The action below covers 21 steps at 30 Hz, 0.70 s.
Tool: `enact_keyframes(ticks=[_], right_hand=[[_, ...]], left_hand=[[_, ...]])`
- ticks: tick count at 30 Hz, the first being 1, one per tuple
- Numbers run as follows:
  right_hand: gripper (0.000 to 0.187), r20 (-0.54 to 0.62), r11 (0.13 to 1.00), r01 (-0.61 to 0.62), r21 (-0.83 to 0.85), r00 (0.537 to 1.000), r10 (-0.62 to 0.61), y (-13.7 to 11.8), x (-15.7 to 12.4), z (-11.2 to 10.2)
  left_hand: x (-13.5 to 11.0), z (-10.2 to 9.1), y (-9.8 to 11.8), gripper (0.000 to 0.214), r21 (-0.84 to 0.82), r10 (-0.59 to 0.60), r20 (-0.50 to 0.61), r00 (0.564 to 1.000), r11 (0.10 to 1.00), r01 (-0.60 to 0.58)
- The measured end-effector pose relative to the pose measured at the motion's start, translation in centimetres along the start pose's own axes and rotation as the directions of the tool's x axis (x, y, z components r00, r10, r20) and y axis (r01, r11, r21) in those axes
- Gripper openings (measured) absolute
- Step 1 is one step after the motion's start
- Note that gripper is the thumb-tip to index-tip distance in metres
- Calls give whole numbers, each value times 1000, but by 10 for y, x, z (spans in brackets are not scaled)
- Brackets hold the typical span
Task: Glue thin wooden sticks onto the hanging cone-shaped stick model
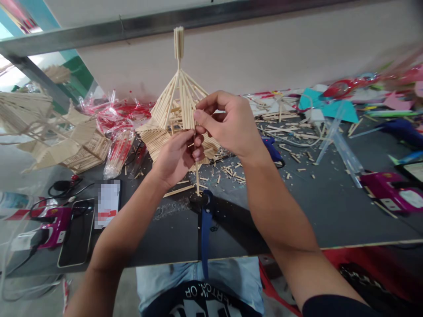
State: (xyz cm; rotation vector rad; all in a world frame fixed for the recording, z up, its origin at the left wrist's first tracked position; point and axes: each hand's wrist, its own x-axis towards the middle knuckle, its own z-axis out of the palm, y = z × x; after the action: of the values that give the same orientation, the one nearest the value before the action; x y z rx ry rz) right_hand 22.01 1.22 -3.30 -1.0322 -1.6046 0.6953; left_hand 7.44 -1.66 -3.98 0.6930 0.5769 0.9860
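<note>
A model pavilion built of thin wooden sticks [161, 105] stands on the table, with a sloping stick roof and a bundled spire. At the roof's right-hand slats, my left hand [176, 156] is closed, its thumb and fingers pinching a long thin wooden stick [197, 178] that hangs down below it. My right hand [228, 123] is also closed, thumb and forefinger pinched at the slats near the stick's upper part. The fingers hide where the stick meets the roof. Below the hands lies a cutting tool with blue handles [206, 220], one handle over the table edge.
Another stick model [66, 136] stands at left beside red-and-clear plastic packets [120, 147]. Two phones [77, 233] and a magenta power strip [54, 226] lie front left. Cut stick pieces [231, 171], a blue glue gun [272, 149] and clear glue sticks [343, 149] lie to the right.
</note>
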Motion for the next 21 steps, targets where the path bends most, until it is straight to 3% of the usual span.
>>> enact_keyframes(ticks=[21], right_hand=[[10, -5, 1000, 7, 24, 1000, -7, -1, -1, 1]], left_hand=[[0, 0, 2, 22, -51, -37, -7, 999, 998, 36]])
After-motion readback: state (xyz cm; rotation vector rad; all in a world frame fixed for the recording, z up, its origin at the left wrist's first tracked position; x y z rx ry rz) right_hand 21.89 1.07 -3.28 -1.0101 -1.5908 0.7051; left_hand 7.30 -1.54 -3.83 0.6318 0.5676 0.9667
